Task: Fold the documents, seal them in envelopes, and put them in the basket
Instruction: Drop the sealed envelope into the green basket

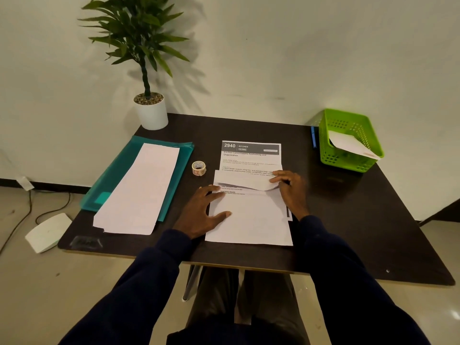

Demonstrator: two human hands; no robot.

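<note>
Document point(249, 220) sits mid-table in front of me, half folded. My left hand point(202, 210) presses flat on it, fingers spread, and my right hand point(292, 190) pinches the raised flap. Next, I judge, the flap needs laying square and creasing. Beyond lie a tape roll point(199, 168), envelopes point(142, 190) to the left and a green basket point(331, 155) far right.

My left hand point(204, 210) lies flat, palm down, fingers spread and thumb wide. My right hand point(290, 189) angles inward with fingers gently bent, its thumb hidden and its grip unclear. Both forearms, in dark sleeves, stretch forward.
</note>
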